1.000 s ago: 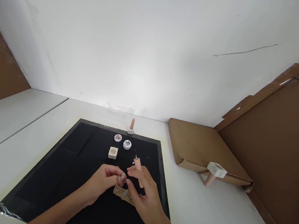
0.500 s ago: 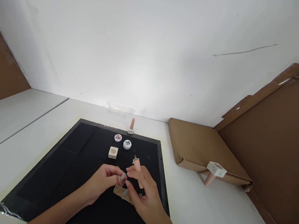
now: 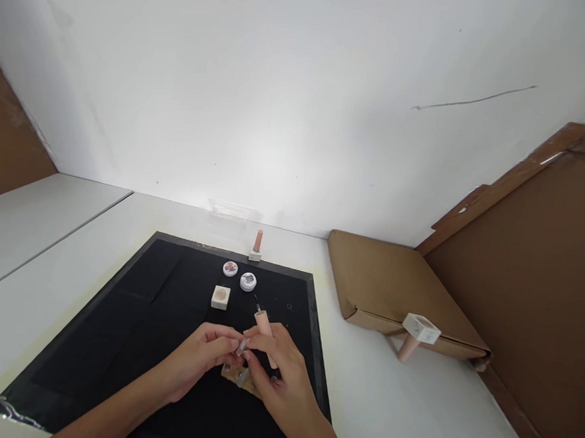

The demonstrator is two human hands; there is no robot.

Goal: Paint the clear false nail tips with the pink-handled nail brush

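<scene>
My left hand is closed, with thumb and fingers pinching a small translucent false nail. Against the other side of that nail rest the fingertips of my right hand. A nail polish brush with a pink cap-handle lies in my right hand, its dark bristle tip pointing up and away from me. Below both hands, a tan strip bearing several clear nail tips lies on the black mat, partly hidden by my right hand. Ahead of my left hand sits a white square bottle without its cap.
Two small round pots stand on the mat. A pink-capped polish bottle stands at its far edge. To the right, another pink-capped bottle appears near a flat cardboard box. Behind is a white wall.
My hands have come slightly closer together around the false nail, which has turned a little. The brush in my right hand has tilted slightly left.
</scene>
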